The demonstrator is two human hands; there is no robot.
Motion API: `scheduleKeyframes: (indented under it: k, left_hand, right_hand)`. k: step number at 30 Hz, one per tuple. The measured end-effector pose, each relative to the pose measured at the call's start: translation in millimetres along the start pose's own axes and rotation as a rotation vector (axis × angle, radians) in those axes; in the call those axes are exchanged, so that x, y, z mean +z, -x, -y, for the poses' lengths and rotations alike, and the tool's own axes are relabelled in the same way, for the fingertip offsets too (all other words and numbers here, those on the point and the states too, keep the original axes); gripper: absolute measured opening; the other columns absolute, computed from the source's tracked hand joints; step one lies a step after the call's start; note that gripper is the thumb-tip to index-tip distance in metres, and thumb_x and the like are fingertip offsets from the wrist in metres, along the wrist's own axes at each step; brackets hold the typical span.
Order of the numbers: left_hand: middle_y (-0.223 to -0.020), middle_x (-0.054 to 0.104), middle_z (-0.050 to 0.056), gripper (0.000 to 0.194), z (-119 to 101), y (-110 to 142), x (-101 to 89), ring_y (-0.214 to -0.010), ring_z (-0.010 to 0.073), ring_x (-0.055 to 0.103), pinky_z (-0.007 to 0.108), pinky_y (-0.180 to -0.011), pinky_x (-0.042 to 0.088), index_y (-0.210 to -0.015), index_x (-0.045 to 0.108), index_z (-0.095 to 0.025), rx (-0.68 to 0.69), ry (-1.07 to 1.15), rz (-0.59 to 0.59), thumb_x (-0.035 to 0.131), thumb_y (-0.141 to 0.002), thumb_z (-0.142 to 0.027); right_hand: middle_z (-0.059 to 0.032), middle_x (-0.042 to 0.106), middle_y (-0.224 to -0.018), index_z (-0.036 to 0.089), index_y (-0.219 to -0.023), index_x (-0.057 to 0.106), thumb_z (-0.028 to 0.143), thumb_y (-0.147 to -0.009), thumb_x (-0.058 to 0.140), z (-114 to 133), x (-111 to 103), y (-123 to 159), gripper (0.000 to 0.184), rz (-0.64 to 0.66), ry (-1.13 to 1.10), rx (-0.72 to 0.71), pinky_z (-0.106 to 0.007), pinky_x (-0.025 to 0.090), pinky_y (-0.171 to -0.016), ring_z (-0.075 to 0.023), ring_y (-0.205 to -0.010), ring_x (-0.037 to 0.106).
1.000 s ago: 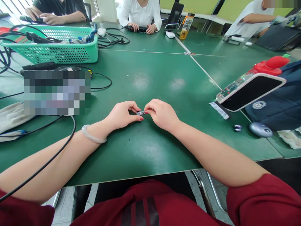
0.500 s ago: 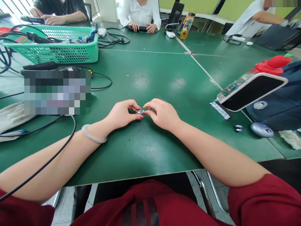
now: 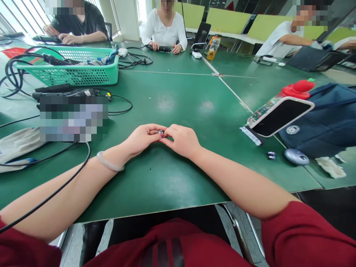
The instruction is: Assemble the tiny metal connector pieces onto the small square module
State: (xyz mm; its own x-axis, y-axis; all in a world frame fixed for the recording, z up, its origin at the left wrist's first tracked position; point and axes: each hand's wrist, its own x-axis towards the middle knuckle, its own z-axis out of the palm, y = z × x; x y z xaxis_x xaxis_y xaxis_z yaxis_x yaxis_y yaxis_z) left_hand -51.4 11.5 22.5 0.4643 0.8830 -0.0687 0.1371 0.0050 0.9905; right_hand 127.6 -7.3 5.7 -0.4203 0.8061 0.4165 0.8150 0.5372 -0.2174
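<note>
Both hands meet above the green table, in the middle of the head view. Between the fingertips is a small shiny silver-and-dark piece (image 3: 160, 132); it is too small and too covered to name its kind. My left hand (image 3: 140, 139), with a pale bangle at the wrist, pinches it from the left between thumb and fingers. My right hand (image 3: 183, 139) is closed at its right side, thumb and fingertips touching the piece and the left fingertips. Part of the piece is hidden behind the fingers.
To the left are a green basket (image 3: 83, 76) of cables, white gloves (image 3: 20, 142) and a black cable over my left forearm. At right stand a phone (image 3: 283, 116), a dark blue bag (image 3: 328, 115), a mouse (image 3: 296, 157) and small shiny dark pieces (image 3: 271, 155). Several people sit around.
My hands have closed in on each other, the right fingers now covering more of the small piece. The view has tilted up and shifted slightly right.
</note>
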Motion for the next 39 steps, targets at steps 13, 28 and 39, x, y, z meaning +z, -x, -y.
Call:
scheduleKeyframes:
  k: [13,28,39]
  left_hand:
    - [-0.089,0.072,0.011,0.030,-3,-2,-81.1,-0.092,0.0333,0.065,0.042,-0.088,0.044,-0.100,0.071,-0.022,0.053,-1.187,-0.466,0.051,-0.078,-0.026]
    - [-0.038,0.034,-0.001,0.040,8,-3,-124.5,-0.108,0.0308,0.055,0.035,-0.079,0.028,-0.052,0.054,-0.018,-0.109,-1.004,-0.647,0.068,-0.059,-0.055]
    - [-0.064,0.052,-0.001,0.028,11,-11,-98.9,-0.054,0.0143,0.041,0.029,-0.058,0.031,-0.102,0.068,-0.020,-0.126,-0.769,-0.683,0.053,-0.081,-0.032]
  right_hand:
    - [0.0001,0.062,-0.074,0.020,-0.078,0.064,0.039,-0.091,0.052,-29,-17,-1,0.026,-0.067,-0.182,0.265,-0.024,0.032,-0.061,-0.0113,-0.067,0.051]
    - [-0.0026,0.065,-0.078,0.019,-0.086,0.070,0.028,-0.089,0.053,-40,-14,-1,0.020,0.206,-0.188,0.145,-0.024,0.035,-0.065,-0.0124,-0.073,0.053]
    - [-0.0002,0.061,-0.071,0.019,-0.085,0.069,0.025,-0.088,0.055,-38,-14,-1,0.015,0.262,-0.258,0.169,-0.024,0.034,-0.064,-0.0121,-0.073,0.052]
